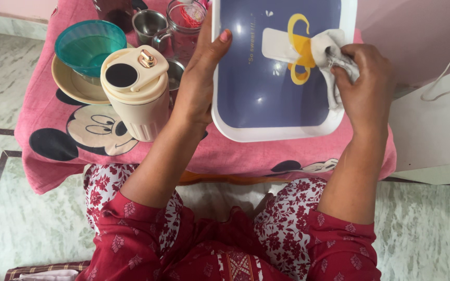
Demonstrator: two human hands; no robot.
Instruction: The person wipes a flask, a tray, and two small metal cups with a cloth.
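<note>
While gripping tray (266,99), left hand (200,83); right hand (366,86), fingers curled on cloth (328,49).

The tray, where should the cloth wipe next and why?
Probably down and leftward: the right hand presses the white cloth at the upper right of the tray, while the left hand grips its left rim, and the blue middle lies beyond the cloth.

Left hand (200,78): forearm extended forward and up, palm flat, fingers (224,37) wrapped over an edge, gripping. Right hand (363,83): forearm raised, wrist bent inward, fingers curled closed, pressing down.
</note>
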